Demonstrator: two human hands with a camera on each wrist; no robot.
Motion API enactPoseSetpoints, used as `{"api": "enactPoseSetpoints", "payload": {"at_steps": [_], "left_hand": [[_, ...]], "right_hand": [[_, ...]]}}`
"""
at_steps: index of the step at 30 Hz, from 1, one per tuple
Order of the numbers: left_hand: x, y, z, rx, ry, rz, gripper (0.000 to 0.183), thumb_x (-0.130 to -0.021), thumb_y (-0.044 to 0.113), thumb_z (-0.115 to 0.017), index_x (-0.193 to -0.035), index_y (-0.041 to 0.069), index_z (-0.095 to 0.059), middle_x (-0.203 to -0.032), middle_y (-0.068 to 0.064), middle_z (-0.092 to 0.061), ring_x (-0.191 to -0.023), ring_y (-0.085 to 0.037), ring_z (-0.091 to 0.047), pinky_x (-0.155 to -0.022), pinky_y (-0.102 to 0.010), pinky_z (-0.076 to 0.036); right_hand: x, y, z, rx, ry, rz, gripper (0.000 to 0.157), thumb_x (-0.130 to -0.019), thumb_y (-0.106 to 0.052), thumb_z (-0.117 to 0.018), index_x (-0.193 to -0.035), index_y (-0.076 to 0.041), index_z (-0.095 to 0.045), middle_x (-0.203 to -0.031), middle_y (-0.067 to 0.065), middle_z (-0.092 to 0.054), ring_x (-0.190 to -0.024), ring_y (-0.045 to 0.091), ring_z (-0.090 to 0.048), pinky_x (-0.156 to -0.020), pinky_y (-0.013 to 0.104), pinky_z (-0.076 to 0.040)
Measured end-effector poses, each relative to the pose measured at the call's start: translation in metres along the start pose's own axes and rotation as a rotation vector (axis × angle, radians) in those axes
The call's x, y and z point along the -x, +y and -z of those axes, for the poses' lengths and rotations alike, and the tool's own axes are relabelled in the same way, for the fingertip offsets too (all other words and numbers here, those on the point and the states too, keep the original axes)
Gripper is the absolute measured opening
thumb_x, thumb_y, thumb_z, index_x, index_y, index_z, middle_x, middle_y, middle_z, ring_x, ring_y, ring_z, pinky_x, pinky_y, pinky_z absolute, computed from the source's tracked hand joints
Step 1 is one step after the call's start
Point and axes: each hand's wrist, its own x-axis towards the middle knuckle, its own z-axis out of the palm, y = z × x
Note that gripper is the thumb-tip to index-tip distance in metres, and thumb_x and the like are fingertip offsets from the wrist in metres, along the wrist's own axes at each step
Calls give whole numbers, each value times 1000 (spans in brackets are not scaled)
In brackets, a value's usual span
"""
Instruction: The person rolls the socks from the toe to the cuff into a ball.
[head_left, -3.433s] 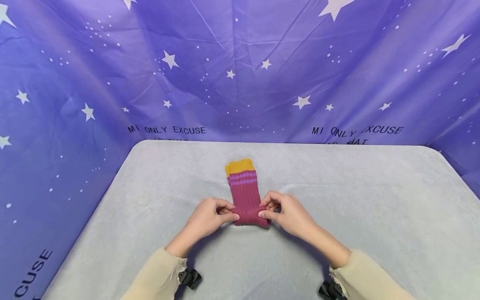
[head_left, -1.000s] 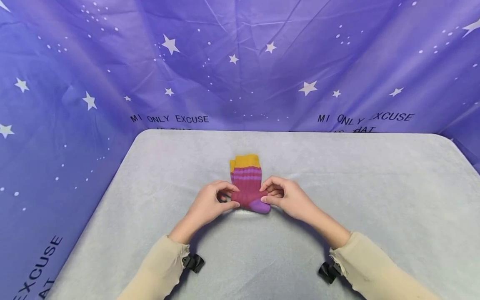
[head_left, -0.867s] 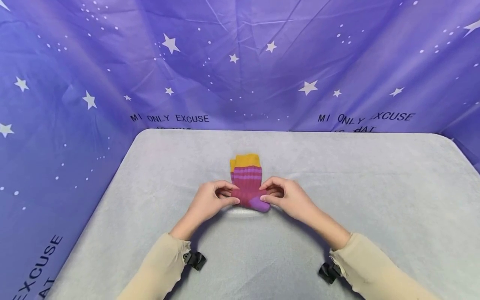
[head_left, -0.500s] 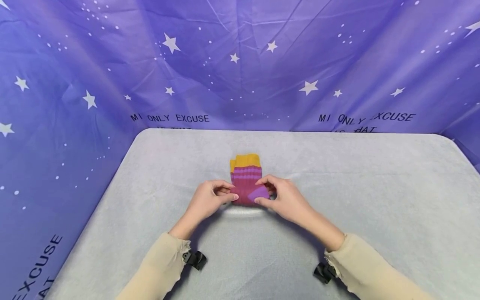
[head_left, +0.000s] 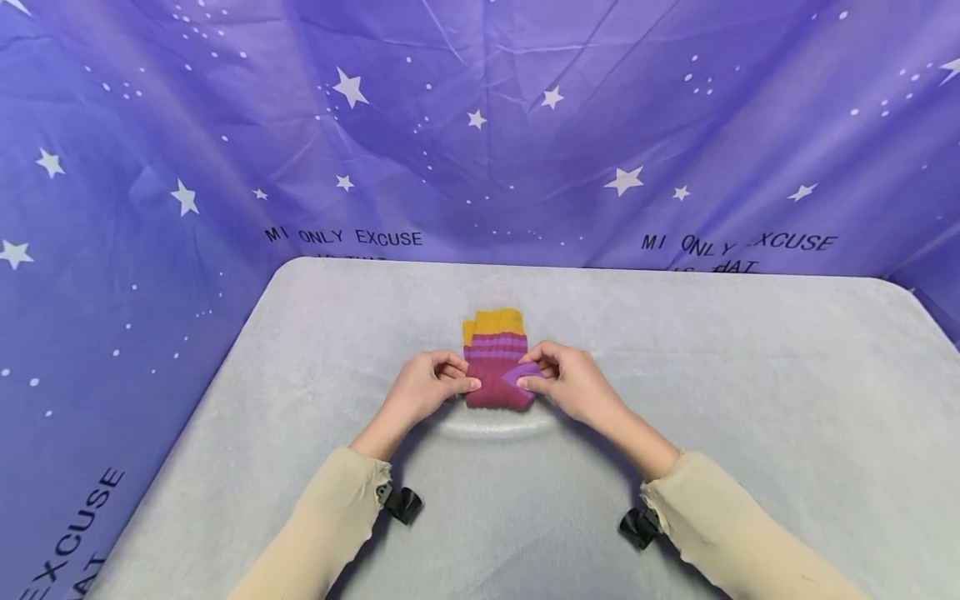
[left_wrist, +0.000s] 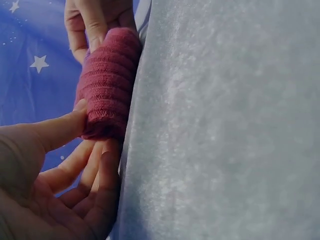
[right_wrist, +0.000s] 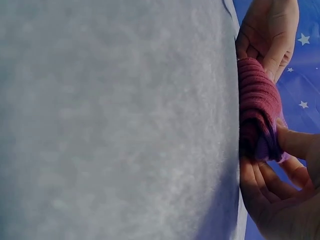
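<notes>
A pair of maroon socks [head_left: 491, 387] with yellow cuffs and purple stripes lies on the grey table, its near end rolled toward the cuffs. My left hand [head_left: 427, 385] pinches the left end of the roll between thumb and fingers. At the opposite end my right hand [head_left: 573, 382] grips the roll by a purple patch. In the left wrist view the ribbed roll of socks [left_wrist: 110, 80] is thick and rounded. The right wrist view shows folded layers at the end of the socks [right_wrist: 260, 110]. The cuffs are hidden in both wrist views.
The grey cloth-covered table [head_left: 750, 400] spreads around the socks, with a slight ridge in the cloth just in front of them. A purple curtain [head_left: 480, 167] with white stars hangs behind the table and along its left side. Black wrist mounts [head_left: 405, 504] sit at both sleeves.
Both hands have moved away from the body, rolling the near end of the socks toward the cuffs. The socks are shorter, and the purple patch has turned up into the roll.
</notes>
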Motion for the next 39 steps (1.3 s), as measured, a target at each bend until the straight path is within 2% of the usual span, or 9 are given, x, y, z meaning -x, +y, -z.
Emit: {"api": "enactPoseSetpoints", "payload": {"at_steps": [4,9,11,14,18,22,26,31,39], "left_hand": [[4,-2,-2,-57,-2,-169,24,-82,9,-81,-99,6,-64,-103,-10,-66,-91,-18,-64,-80,-28,-56],[18,2,-1,-441,22,-398,26,-79,19,-84,-101,13,-71,-113,-2,-68,-111,-23,-64,-100,-38,-53],[21,4,0,-589,38,-442,31,-78,25,-85,-105,15,-72,-114,1,-69,-114,-23,-65,-102,-39,-52],[23,7,0,-668,47,-431,35,-77,29,-86,-107,16,-73,-112,2,-72,-110,-22,-68,-96,-39,-55],[16,6,0,-563,32,-351,32,-77,27,-85,-105,15,-76,-110,-3,-75,-105,-24,-71,-91,-39,-57],[5,2,5,-382,10,-247,28,-77,22,-85,-103,14,-78,-111,-8,-76,-108,-26,-70,-97,-41,-54],[-5,2,9,-279,7,-182,26,-78,23,-85,-103,15,-79,-110,-7,-76,-106,-25,-70,-98,-42,-53],[-9,7,10,-251,-6,-136,26,-80,26,-84,-104,15,-79,-102,-3,-78,-90,-16,-71,-87,-36,-55],[-8,8,10,-215,-8,-149,27,-82,23,-81,-107,14,-76,-97,-4,-78,-88,-16,-72,-84,-34,-57]], "right_hand": [[0,1,-1,15,-5,-20,18,-86,-11,-77,-102,-6,-71,-93,10,-73,-79,15,-64,-73,28,-54],[1,1,-5,77,30,11,21,-84,-15,-79,-103,-7,-74,-104,10,-72,-92,22,-66,-85,39,-55],[1,1,-6,104,56,78,24,-83,-14,-80,-105,-7,-73,-109,10,-71,-100,25,-66,-92,44,-54],[1,-1,-8,158,102,222,24,-81,-13,-81,-103,-9,-71,-110,8,-69,-106,26,-64,-97,45,-52],[6,-4,-6,311,153,410,16,-80,-13,-83,-91,-12,-72,-101,2,-68,-99,23,-62,-91,44,-51],[8,-6,-2,464,154,480,21,-78,-22,-85,-94,-13,-74,-100,1,-71,-97,22,-62,-86,45,-50],[7,-7,4,513,114,485,40,-73,-28,-88,-106,-10,-73,-107,5,-71,-102,25,-65,-93,46,-53],[5,-11,5,553,78,437,53,-69,-28,-91,-111,-6,-68,-108,10,-70,-101,28,-67,-92,45,-56],[-1,-17,-5,591,96,352,43,-75,-22,-87,-109,-5,-66,-103,12,-71,-93,29,-69,-83,45,-58]]}}
